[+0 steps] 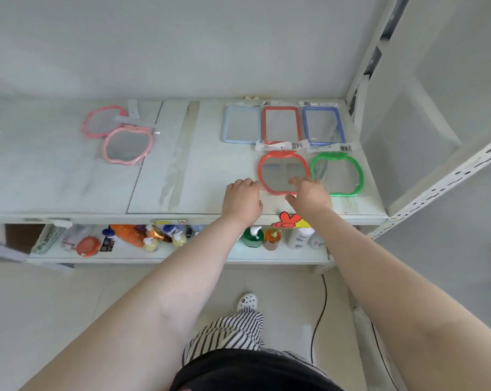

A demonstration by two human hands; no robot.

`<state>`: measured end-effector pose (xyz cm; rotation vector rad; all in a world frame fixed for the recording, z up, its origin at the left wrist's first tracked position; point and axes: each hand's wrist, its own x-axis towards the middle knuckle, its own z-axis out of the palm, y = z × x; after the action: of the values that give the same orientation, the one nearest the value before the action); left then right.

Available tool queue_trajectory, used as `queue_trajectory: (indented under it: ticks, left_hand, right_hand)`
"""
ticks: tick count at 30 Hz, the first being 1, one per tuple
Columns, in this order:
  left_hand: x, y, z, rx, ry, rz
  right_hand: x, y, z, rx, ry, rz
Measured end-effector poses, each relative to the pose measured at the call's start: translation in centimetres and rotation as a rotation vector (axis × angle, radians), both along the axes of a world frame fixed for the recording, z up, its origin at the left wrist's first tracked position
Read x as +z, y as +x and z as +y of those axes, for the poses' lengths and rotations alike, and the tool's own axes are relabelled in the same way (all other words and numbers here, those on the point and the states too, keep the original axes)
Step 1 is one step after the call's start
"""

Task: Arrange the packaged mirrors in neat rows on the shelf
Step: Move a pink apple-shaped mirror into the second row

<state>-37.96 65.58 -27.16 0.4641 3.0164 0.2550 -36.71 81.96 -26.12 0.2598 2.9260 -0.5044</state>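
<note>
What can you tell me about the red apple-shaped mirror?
The red apple mirror has a shiny red-orange plastic rim with a little stem bump on top and grey glass inside. It lies flat in a clear bag with a barcode label, in the front row on the white shelf, just left of the green apple mirror. The right hand rests on its lower edge; the left hand touches its left side.
</note>
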Motion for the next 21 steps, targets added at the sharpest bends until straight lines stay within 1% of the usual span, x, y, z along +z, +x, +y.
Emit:
queue_trajectory:
  ticks: [3, 6, 11, 16, 21]
  left_hand:
    - [0.9, 2.9, -2.8, 0.051, 0.010, -0.020]
    - [0.9, 5.6, -6.6, 0.105, -0.020, -0.036]
    - [0.9, 8.5, -13.9, 0.260, -0.028, -0.047]
    - [1.2, 8.7, -20.3, 0.309, -0.038, -0.016]
    - [1.2, 6.5, -26.8, 0.240, -0.025, 0.026]
  right_hand:
    - [0.2, 1.6, -3.2, 0.092, 0.024, -0.011]
    - [0.0, 3.4, -7.2, 0.187, 0.011, -0.041]
    - [-0.2, 4.8, -14.0, 0.323, 0.002, -0.067]
    - [0.2, 5.1, -20.5, 0.365, 0.020, -0.065]
    - [0.4, 4.7, -27.4, 0.318, 0.041, -0.058]
